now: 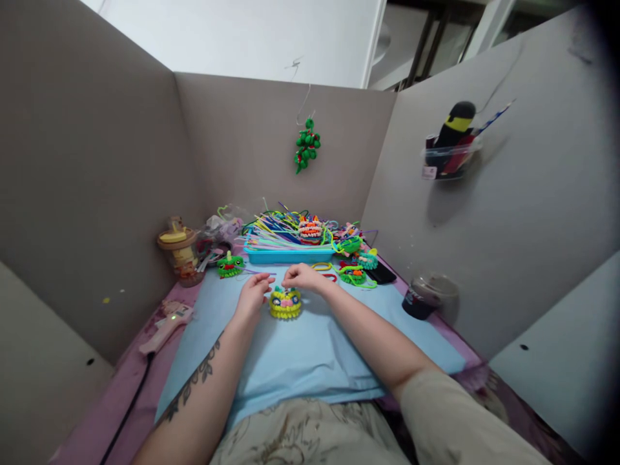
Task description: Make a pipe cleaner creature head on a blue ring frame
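Note:
A small yellow pipe-cleaner figure (285, 303) with a pink and blue face sits on the light blue cloth (290, 361). My left hand (252, 297) rests just left of it with its fingers pinched together. My right hand (303, 278) hovers just behind the figure, fingers curled in a pinch. A thin purple pipe cleaner (259, 273) seems to run between the two hands, though what each pinch holds is too small to make out.
A blue tray (289, 256) heaped with coloured pipe cleaners stands behind. Green figures (230, 265) lie around it. A glue gun (167, 326) lies at left, a lidded cup (180, 255) behind it, a dark cup (422, 298) at right. Grey partitions enclose the desk.

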A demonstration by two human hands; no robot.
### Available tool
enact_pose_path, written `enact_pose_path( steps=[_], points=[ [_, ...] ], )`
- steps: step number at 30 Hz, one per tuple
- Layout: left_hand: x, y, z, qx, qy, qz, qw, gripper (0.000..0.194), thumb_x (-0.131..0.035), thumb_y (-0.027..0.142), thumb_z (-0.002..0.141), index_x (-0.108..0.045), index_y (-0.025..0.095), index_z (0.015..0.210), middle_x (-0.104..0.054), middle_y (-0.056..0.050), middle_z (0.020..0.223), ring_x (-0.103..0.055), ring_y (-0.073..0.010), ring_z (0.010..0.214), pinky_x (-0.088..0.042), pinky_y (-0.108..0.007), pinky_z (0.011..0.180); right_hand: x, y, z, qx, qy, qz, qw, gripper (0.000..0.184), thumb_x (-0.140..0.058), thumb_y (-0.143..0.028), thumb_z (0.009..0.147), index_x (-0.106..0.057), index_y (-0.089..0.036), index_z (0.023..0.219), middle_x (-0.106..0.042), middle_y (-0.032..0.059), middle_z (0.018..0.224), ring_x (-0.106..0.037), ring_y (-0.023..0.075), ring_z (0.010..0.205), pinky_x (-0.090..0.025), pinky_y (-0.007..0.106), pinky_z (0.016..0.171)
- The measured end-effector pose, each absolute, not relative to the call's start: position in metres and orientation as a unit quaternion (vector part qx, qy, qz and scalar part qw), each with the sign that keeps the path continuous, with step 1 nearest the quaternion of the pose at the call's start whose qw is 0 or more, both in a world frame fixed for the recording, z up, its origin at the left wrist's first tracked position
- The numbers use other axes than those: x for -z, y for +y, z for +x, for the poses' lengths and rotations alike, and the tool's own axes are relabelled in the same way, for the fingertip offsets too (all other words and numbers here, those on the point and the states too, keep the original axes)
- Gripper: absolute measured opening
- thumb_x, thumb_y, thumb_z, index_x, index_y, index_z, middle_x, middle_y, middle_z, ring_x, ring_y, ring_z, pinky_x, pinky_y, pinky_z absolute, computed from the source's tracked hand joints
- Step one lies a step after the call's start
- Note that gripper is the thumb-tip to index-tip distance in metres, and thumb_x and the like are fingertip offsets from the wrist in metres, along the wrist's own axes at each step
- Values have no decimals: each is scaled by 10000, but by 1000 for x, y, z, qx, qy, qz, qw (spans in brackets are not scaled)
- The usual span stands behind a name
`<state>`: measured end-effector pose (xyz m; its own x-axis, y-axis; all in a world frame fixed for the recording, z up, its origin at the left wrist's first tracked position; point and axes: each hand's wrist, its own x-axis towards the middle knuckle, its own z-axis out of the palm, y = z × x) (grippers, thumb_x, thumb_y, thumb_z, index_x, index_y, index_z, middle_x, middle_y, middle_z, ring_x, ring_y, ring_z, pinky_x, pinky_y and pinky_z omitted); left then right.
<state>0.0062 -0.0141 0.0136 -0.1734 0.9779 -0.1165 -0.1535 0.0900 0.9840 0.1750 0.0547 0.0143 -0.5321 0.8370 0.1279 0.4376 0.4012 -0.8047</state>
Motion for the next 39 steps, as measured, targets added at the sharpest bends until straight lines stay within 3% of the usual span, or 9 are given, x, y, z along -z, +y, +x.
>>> enact_pose_path(
  steps=[16, 22, 27, 34, 39],
  points=[
    [-14, -13, 4, -571, 533, 377, 498, 294, -594, 238, 597, -614, 185, 886, -665, -89, 981, -532, -126, 658, -342, -197, 475, -25, 45, 173, -290, -836, -400, 238, 226, -644, -356, 669, -659, -134, 631, -613, 2, 611, -522, 122, 630, -363, 204, 569],
    [-12, -12, 4, -564, 536, 380, 501, 306, -610, 276, 618, -602, 189, 911, -659, -83, 994, -527, -121, 673, -346, -192, 484, -23, 49, 174, -327, -830, -390, 227, 583, -352, -579, 830, -707, -129, 719, -678, 54, 745, -563, 141, 693, -387, 213, 607],
    [-11, -11, 3, -566, 530, 378, 506, 323, -630, 289, 604, -602, 192, 911, -660, -81, 983, -537, -123, 671, -347, -196, 485, -21, 50, 174, -364, -815, -389, 229, 771, -185, -681, 820, -709, -123, 732, -684, 84, 783, -560, 143, 682, -404, 226, 616],
    [-11, -12, 3, -566, 530, 381, 504, 311, -616, 293, 612, -601, 197, 907, -662, -75, 984, -535, -123, 670, -349, -198, 489, -19, 50, 180, -359, -817, -383, 240, 369, -567, -465, 733, -711, -127, 770, -688, 51, 794, -587, 161, 747, -417, 223, 650],
    [-20, -16, 5, -585, 516, 391, 489, 307, -610, 298, 610, -606, 195, 899, -659, -78, 966, -531, -117, 655, -346, -194, 496, -14, 47, 177, -377, -794, -387, 280, 263, -615, -364, 682, -702, -120, 722, -679, 43, 723, -586, 153, 691, -425, 228, 624]
  ],
)
